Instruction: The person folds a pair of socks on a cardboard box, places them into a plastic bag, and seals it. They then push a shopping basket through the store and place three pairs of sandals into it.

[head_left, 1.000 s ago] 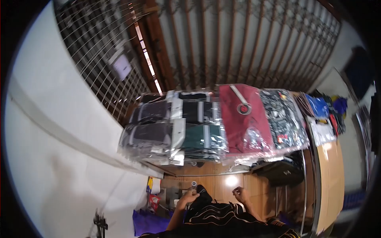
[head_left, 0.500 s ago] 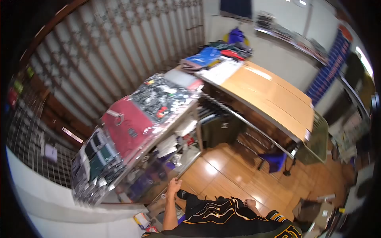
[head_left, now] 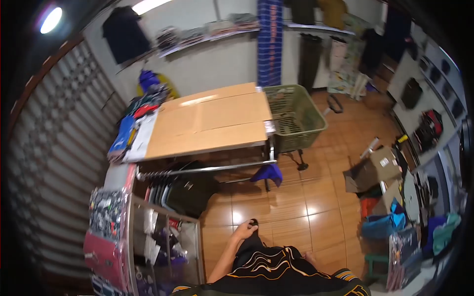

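My left hand [head_left: 244, 230] hangs low over the tiled floor, in front of my body, its fingers loosely curled with no object visible in them. Beside its fingertips shows the dark tip of my foot [head_left: 254, 222]. On the other side of my black shirt [head_left: 276, 269], a small part of my right hand [head_left: 309, 256] shows; its fingers are blurred and mostly hidden. Neither hand touches the furniture. Nearest to the left hand stands a glass display case [head_left: 197, 241] with packaged goods inside.
Flat cardboard [head_left: 212, 116] covers a table, with folded clothes [head_left: 123, 135] at its left end. A metal rail [head_left: 212, 168] with hanging garments runs below. A green basket [head_left: 298, 135] stands beyond it. An open carton [head_left: 382, 165] and a blue bag [head_left: 382, 224] lie right.
My view has swung to the right. The table and display case now lie further left, and the basket, carton and right-hand shelves show more fully. Both hands stay low by my body.
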Tool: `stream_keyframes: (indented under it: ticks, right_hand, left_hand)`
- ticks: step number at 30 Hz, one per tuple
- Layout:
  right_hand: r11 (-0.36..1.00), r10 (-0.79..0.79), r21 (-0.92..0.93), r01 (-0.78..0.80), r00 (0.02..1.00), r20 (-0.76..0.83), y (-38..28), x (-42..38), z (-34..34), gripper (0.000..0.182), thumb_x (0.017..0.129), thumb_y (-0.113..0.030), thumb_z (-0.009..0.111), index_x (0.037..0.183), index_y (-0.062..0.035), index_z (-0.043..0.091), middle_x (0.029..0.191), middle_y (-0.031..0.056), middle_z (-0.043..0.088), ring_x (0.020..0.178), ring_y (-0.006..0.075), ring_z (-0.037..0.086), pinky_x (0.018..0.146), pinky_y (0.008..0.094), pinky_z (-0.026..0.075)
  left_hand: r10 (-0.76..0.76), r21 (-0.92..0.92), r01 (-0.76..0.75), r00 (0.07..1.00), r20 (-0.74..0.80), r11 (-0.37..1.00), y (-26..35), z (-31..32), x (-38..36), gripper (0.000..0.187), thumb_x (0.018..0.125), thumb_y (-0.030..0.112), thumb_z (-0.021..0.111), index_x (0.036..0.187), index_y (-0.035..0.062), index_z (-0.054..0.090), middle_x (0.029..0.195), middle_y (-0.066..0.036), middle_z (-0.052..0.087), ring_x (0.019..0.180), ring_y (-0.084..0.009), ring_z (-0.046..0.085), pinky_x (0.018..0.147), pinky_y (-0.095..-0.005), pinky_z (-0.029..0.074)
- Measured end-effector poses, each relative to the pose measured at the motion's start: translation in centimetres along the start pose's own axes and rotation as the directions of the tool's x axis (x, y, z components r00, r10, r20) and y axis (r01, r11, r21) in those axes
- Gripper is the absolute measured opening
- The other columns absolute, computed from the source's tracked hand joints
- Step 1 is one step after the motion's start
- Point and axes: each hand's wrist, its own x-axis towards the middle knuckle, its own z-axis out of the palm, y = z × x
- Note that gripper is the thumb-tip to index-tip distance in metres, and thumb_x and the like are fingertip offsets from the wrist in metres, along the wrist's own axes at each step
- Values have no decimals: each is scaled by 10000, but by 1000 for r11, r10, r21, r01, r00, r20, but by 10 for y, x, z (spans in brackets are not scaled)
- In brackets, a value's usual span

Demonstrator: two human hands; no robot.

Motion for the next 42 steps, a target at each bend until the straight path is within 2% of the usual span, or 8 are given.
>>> stream_keyframes:
  ticks: [1,4,11,16,19,26,33,42]
  right_hand:
    - [981,-46,-188,44,999,-8,6,0,-10,413,1031,-324,490,1172,-2,707,1041,139,738,992,219,688,852,370,541]
    - [958,102,276,-77,992,-77,12,16,-4,325,1026,-252,520,1132,-3,699,956,117,724,832,195,667,707,357,521]
    - [941,204,299,-159,971,-126,-31,95,-45,294,1034,-186,526,1172,17,686,954,125,733,675,175,661,531,332,488]
    - [796,-8,605,-25,999,51,-153,83,-92,254,1019,-175,560,1166,15,642,985,125,733,611,177,655,452,296,456]
    - [884,-71,461,74,997,-22,-210,127,-124,233,1008,-180,570,1152,0,606,956,132,728,661,199,678,482,302,488]
    - [841,-56,523,138,984,-170,-308,126,-175,214,985,-183,601,950,22,652,789,150,694,547,183,629,425,305,426]
    - [959,3,283,30,993,-115,-312,240,-269,279,987,-245,603,1024,19,688,829,138,713,702,244,685,550,393,507]
    - [884,-59,457,101,993,-105,-379,374,-472,306,1006,-287,569,1072,-16,695,894,117,729,770,256,701,594,411,544]
  left_hand:
    - [13,79,-18,998,60,997,17,5,22,661,959,436,717,1433,-1,570,1226,-245,729,1159,-342,706,993,-410,540]
    - [-29,225,-6,988,153,974,25,6,49,681,971,464,702,1441,-7,559,1239,-261,721,1167,-364,698,1026,-425,524]
    - [-133,326,49,962,240,944,72,11,137,693,945,480,716,1459,40,562,1302,-229,704,1242,-385,656,1080,-433,498]
    - [55,320,-155,952,302,935,128,30,236,663,960,447,693,1456,31,552,1298,-238,701,1236,-393,658,1069,-432,506]
    - [124,248,-204,944,305,947,177,48,289,622,976,426,672,1434,21,559,1283,-247,705,1226,-390,663,1040,-432,522]
    - [273,106,-326,899,342,939,301,77,372,562,997,413,648,1376,3,582,1241,-240,720,1166,-384,691,1000,-445,538]
    - [216,131,-260,936,279,957,305,124,447,602,973,448,672,1345,-21,603,1240,-250,715,1152,-390,693,995,-453,545]
    - [47,100,-68,978,201,993,415,208,523,671,955,465,703,1365,-55,595,1290,-275,689,1160,-381,690,1011,-435,543]
